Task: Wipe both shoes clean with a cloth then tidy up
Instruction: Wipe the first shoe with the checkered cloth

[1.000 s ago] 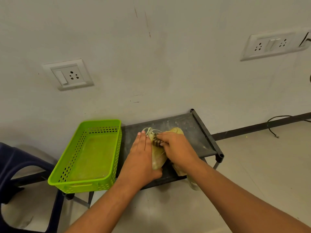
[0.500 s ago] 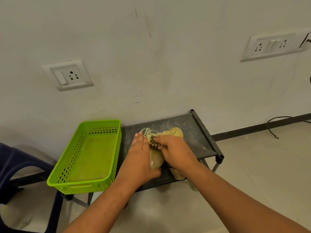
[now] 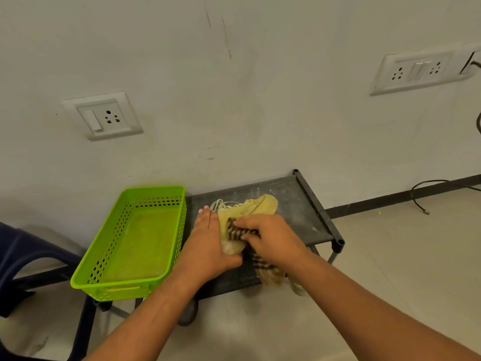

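Wall [image 3: 260, 100] w/ 2 socket plates fills the top; pale floor [image 3: 390, 256] below. Dark low rack [image 3: 299, 201] stands vs the wall. Green basket [image 3: 145, 278] sits on its left end, looks bare inside. Blue chair [image 3: 15, 254] at far left.

Mid-rack: yellow shoe [image 3: 253, 205] lying toe toward the wall, laces at its left. 2nd shoe can't be made out for sure, maybe under the rt forearm. Left hand [image 3: 208, 246] flat along the shoe's left side, fingers straight, thumb hooked round the near end, bracing not clenching. Right hand [image 3: 270, 238] closed on striped cloth [image 3: 239, 231], pressed onto the shoe's top; loose end trails to rack's near edge.

Judging: shoe light, soft upper, will dent and skid under rubbing, so brace at heel/sole. Cloth limp, bunch it in the fist.
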